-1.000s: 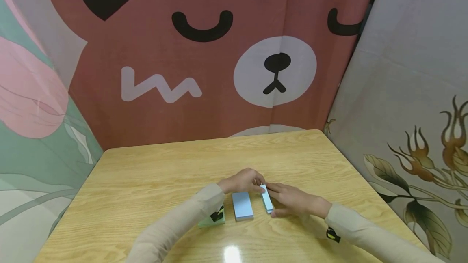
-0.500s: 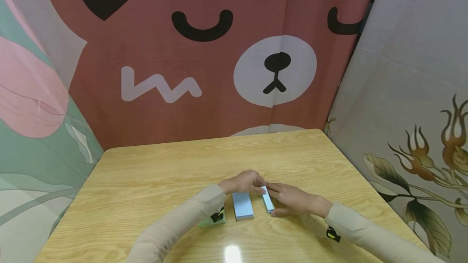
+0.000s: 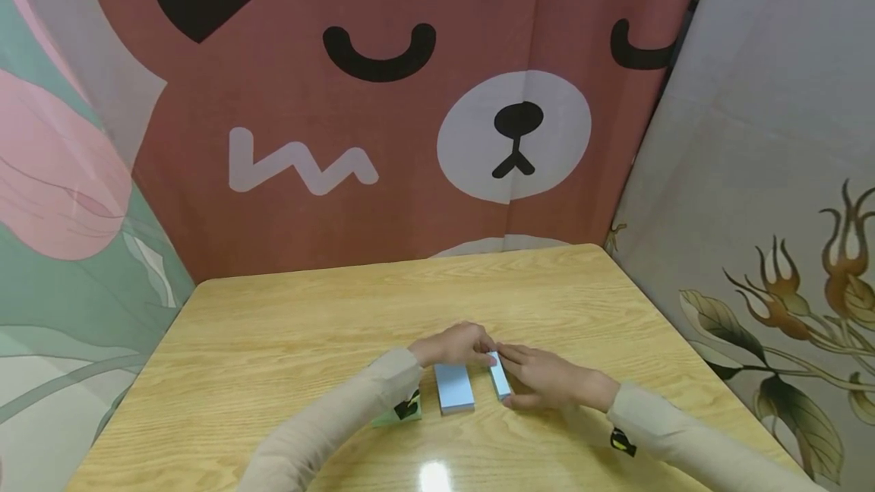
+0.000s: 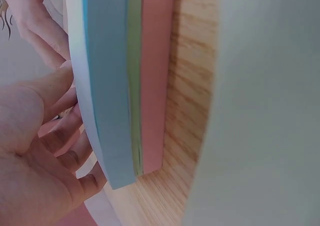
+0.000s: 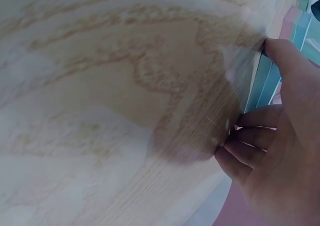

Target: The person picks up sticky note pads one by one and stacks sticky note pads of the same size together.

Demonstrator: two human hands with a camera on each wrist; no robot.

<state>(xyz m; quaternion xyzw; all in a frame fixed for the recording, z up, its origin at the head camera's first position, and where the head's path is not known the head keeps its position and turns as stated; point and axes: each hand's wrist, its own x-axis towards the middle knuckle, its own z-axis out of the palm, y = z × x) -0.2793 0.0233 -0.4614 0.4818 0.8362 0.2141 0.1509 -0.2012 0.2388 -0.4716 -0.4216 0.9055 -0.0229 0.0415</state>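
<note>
A narrow light-blue pad of paper slips lies on the table between my hands; in the right wrist view its edge shows teal layers. My left hand pinches its far end, thumb on top. Along its right side my right hand holds it, thumb at the near end and fingertips at the far end. Left of it sits a wider blue pad. In the left wrist view a stack with blue, green and pink layers stands beside the left hand's fingers.
Partly covered by the left sleeve, a green pad lies left of the blue one. The wooden table reaches back to a bear-printed curtain. A flower-printed curtain hangs along the right side.
The layers of the narrow pad, offset at the near end one second ago, now lie flush. My left hand has shifted slightly nearer; the right hand has barely moved.
</note>
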